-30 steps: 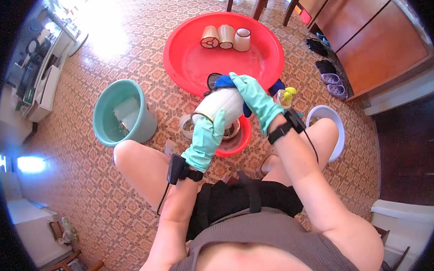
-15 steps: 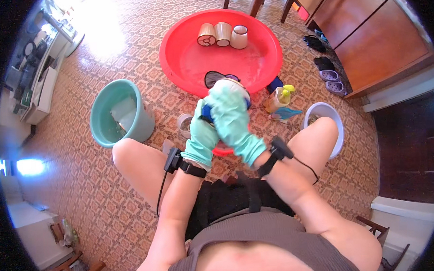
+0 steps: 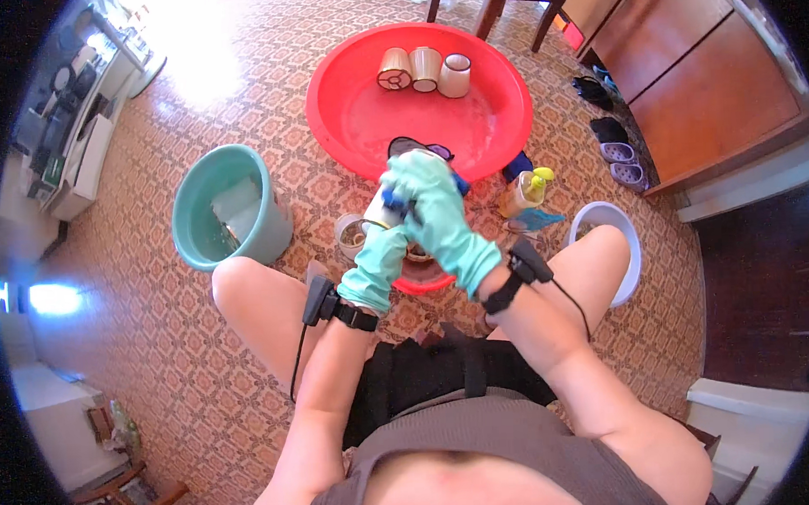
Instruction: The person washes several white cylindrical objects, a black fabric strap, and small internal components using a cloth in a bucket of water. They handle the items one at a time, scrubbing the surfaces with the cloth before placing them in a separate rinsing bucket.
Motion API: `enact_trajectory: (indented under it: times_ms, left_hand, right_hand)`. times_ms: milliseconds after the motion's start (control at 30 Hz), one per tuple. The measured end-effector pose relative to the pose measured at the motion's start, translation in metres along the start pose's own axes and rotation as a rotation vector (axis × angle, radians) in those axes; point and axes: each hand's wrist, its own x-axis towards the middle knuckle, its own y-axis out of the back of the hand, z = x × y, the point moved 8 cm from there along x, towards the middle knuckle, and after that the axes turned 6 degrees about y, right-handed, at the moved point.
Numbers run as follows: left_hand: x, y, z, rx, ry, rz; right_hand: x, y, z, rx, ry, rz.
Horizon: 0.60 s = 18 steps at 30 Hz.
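Beside the red basin's [image 3: 372,123] near edge, a white shade [image 3: 377,210] is gripped by the left hand [image 3: 386,251], a blue cloth [image 3: 390,199] by the right hand [image 3: 427,195].

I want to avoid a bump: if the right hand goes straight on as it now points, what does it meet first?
Apparently the dark rounded object just beyond the right hand, seen against the near side of the red basin; the depth between hand and object is unclear.
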Motion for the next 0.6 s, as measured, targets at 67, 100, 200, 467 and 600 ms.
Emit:
enact_trajectory:
  times_ms: [67, 100, 200, 467, 600]
  left_hand:
    - [-0.014, 0.009, -0.041, 0.223, 0.081, -0.026]
    - [-0.011, 0.030, -0.057, -0.184, 0.078, 0.006]
    - [-0.023, -0.006, -0.030, 0.333, 0.123, -0.055]
    - [-0.030, -0.059, 0.029, -0.039, 0.088, -0.235]
    - [-0.036, -0.036, -0.010, -0.378, 0.449, -0.230]
  right_hand:
    - [-0.013, -0.020, 0.011, -0.034, -0.035, -0.252]
    - [-0.008, -0.028, 0.002, -0.051, 0.044, -0.265]
    - [0.017, -0.030, 0.032, -0.087, 0.061, -0.653]
    - [-0.008, 0.004, 0.073, 1.339, -0.738, -0.810]
    - [-0.018, 0.024, 0.075, 1.531, -0.913, -0.456]
